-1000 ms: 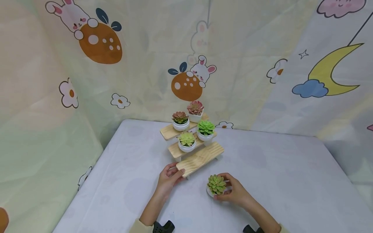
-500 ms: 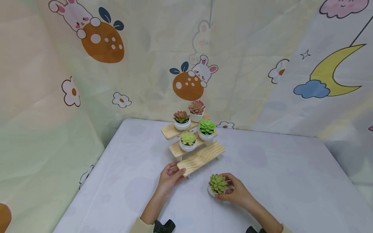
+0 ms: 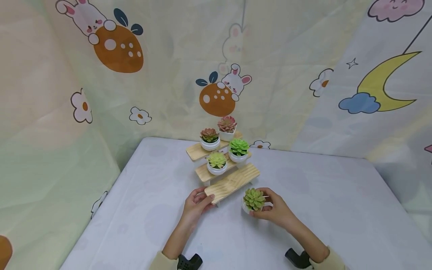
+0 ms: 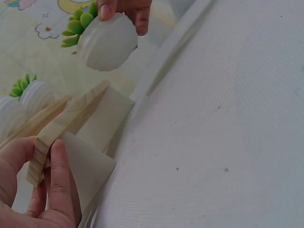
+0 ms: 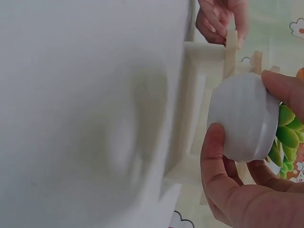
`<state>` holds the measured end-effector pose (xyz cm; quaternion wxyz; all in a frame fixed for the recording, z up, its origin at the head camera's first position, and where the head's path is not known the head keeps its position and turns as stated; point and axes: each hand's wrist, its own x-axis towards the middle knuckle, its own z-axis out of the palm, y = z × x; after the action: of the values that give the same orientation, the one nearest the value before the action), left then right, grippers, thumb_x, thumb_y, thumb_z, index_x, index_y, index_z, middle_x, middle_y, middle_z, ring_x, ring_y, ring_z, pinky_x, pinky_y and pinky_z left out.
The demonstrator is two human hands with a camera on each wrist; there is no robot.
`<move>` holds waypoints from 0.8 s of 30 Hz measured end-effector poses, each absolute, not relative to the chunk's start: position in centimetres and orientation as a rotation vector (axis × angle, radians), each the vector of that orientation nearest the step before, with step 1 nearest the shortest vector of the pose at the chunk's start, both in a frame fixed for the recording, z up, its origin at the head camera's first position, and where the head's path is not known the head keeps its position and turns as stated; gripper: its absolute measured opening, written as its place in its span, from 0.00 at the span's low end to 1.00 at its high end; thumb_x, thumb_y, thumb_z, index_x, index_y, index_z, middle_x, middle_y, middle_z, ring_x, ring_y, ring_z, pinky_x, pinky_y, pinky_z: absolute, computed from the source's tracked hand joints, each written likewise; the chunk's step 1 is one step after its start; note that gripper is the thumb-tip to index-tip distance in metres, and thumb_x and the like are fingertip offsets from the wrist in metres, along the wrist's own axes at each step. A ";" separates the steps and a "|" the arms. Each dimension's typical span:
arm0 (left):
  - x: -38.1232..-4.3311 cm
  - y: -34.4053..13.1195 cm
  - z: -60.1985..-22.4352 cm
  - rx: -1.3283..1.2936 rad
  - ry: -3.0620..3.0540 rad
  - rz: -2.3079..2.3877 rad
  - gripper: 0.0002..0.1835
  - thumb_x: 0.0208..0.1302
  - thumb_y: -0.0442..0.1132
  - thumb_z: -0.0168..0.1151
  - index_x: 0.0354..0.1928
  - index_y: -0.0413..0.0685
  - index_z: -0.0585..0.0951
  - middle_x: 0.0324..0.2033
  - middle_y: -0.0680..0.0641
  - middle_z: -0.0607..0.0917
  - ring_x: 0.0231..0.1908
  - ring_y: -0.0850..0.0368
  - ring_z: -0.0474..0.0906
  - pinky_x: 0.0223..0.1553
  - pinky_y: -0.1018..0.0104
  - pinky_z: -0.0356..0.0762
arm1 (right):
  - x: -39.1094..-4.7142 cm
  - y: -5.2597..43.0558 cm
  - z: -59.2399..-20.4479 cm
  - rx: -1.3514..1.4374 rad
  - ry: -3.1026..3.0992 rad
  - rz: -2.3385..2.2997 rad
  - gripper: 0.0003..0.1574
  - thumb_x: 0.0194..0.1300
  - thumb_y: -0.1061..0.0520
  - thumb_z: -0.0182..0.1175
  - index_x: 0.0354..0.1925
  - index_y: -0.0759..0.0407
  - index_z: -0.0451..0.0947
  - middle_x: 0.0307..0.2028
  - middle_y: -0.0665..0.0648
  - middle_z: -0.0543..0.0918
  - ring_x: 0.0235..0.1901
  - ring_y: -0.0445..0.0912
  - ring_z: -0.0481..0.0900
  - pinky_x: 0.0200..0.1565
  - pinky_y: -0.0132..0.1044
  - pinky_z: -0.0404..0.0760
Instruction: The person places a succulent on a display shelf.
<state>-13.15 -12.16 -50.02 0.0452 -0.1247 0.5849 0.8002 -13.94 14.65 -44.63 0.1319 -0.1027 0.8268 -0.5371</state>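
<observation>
My right hand (image 3: 275,210) holds a potted succulent (image 3: 254,199) with pale green leaves by its white pot. In the right wrist view the pot (image 5: 242,118) is off the table, fingers and thumb curled about it. My left hand (image 3: 197,205) pinches the left end of the lowest wooden tier (image 3: 233,182) of a stepped plant stand. The left wrist view shows thumb and fingers on either side of that board (image 4: 71,123). Two green succulents, a yellow-green one (image 3: 217,160) and a bright green one (image 3: 239,147), stand on the middle tier.
On the top tier (image 3: 195,152) are a brownish-red succulent (image 3: 209,136) and a pink one (image 3: 227,125). A white cloth covers the table (image 3: 320,210). Behind it hangs a printed fabric backdrop (image 3: 168,67).
My right hand has raised the potted succulent and brought it forward, nearer the lowest tier. The left hand keeps its grip on the board's end.
</observation>
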 end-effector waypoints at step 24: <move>-13.0 -12.1 -49.9 -0.366 1.787 2.453 0.30 0.61 0.31 0.66 0.61 0.31 0.65 0.36 0.47 0.79 0.32 0.61 0.80 0.36 0.71 0.84 | -17.9 11.1 -42.9 -0.289 2.443 -1.574 0.42 0.51 0.56 0.75 0.60 0.64 0.69 0.52 0.62 0.75 0.50 0.52 0.73 0.44 0.32 0.80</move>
<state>-12.97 -12.13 -49.88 0.0422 -0.1196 0.5842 0.8017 -17.93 11.09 -42.95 0.1103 -0.0983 0.8315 -0.5355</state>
